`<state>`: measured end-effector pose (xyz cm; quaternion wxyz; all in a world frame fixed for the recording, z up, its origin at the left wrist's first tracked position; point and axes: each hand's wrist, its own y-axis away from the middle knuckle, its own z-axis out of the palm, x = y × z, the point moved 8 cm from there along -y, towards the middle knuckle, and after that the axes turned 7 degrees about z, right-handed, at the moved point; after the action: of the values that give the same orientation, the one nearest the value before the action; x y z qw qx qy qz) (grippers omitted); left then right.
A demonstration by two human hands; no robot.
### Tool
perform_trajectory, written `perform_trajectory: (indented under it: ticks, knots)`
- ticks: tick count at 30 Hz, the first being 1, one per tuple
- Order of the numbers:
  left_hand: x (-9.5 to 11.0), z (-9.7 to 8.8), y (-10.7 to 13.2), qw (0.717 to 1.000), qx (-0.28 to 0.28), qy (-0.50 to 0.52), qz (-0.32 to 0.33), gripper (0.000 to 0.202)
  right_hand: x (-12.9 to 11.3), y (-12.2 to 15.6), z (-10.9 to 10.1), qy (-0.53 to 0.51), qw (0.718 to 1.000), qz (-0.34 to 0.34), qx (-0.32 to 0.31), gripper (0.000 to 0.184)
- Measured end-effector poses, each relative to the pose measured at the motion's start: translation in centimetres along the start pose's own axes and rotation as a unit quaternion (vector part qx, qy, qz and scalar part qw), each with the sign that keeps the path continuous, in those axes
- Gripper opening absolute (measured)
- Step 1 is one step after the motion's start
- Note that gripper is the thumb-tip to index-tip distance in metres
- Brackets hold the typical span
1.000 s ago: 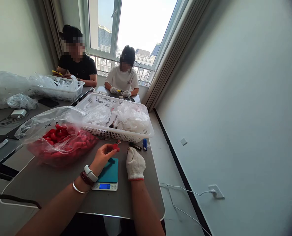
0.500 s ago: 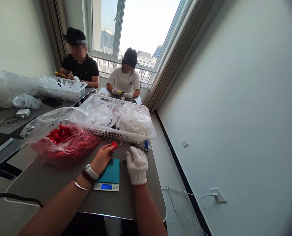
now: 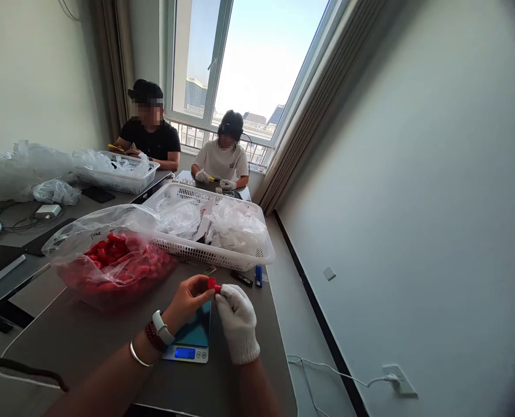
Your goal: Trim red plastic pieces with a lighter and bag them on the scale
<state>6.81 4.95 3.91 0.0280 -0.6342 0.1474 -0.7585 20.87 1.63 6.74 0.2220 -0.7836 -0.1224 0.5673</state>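
A small red plastic piece [image 3: 213, 283] is pinched between the thumb and fingers of my bare left hand [image 3: 190, 298]. The fingertips of my right hand [image 3: 236, 319], in a white knit glove, close on the piece's lower right end; anything else inside that glove is hidden. Both hands are over the far part of a small digital scale [image 3: 197, 331] with a teal top and a lit blue display. To the left, a clear plastic bag [image 3: 95, 223] lies open, full of similar red pieces [image 3: 114, 250].
Beyond my hands stands a white slotted basket [image 3: 214, 250] holding crumpled clear bags. A black item [image 3: 241, 278] and a blue item [image 3: 258, 275] lie by its front edge. Two people sit by the window, handling small yellow tools. A second white basket [image 3: 129, 182] stands on the left table.
My right hand has lifted from the table beside the scale and come to the red piece. My left hand has brought the piece toward it. The view has tilted up slightly.
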Motion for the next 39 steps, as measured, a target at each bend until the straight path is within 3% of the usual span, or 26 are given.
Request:
perform_trajectory:
  ticks: [4,6,8,10,13,15,17,20,23,25,28,31,36,39]
  knots:
    - [1.2,0.2,0.3,0.991,-0.016,-0.117,0.063,0.033,2.6,0.4,1.0,-0.164,0.976,0.143,-0.031,0.015]
    - [1.5,0.1,0.4,0.983,-0.014,-0.167,0.072,0.031,2.7,0.5,1.2,-0.168,0.973,0.153,-0.037,0.017]
    - [1.4,0.0,0.4,0.981,-0.007,-0.184,0.063,0.03,1.6,0.2,0.8,-0.102,0.99,0.096,-0.033,0.013]
    - [1.0,-0.1,0.3,0.985,-0.008,-0.165,0.049,0.032,-0.3,0.0,0.4,-0.006,1.0,-0.004,-0.031,0.009]
    - [0.6,0.3,0.1,0.992,-0.032,-0.121,0.033,0.037,-2.4,0.2,0.2,0.096,0.987,-0.125,-0.027,0.01]
    - [0.4,0.5,0.1,0.99,-0.046,-0.134,0.025,0.044,-2.6,0.3,0.2,0.112,0.983,-0.145,-0.021,0.01]
    - [0.7,0.1,0.1,0.98,-0.027,-0.196,0.033,0.047,-1.7,0.3,0.0,0.098,0.989,-0.107,0.002,0.009]
    - [2.6,-0.5,0.4,0.951,0.034,-0.289,0.107,0.036,1.2,0.2,-0.6,0.014,0.998,0.048,0.043,0.015]
    - [4.7,0.2,0.9,0.924,0.025,-0.321,0.205,0.025,3.9,0.7,0.1,-0.146,0.965,0.216,0.019,0.027]
    - [5.4,0.5,1.1,0.91,0.017,-0.34,0.238,0.015,4.5,0.9,1.2,-0.236,0.933,0.272,-0.022,0.03]
    - [5.6,0.5,1.0,0.903,0.016,-0.355,0.242,0.01,4.9,1.1,2.2,-0.315,0.897,0.305,-0.055,0.028]
    - [5.0,0.5,0.8,0.909,0.002,-0.347,0.231,0.013,5.7,1.3,2.5,-0.345,0.883,0.316,-0.048,0.029]
    - [3.8,0.5,0.5,0.931,-0.02,-0.315,0.185,0.033,6.1,1.5,2.4,-0.308,0.905,0.289,-0.055,0.03]
    - [2.9,0.6,0.2,0.953,-0.045,-0.272,0.123,0.039,4.7,1.1,1.4,-0.221,0.951,0.215,-0.038,0.025]
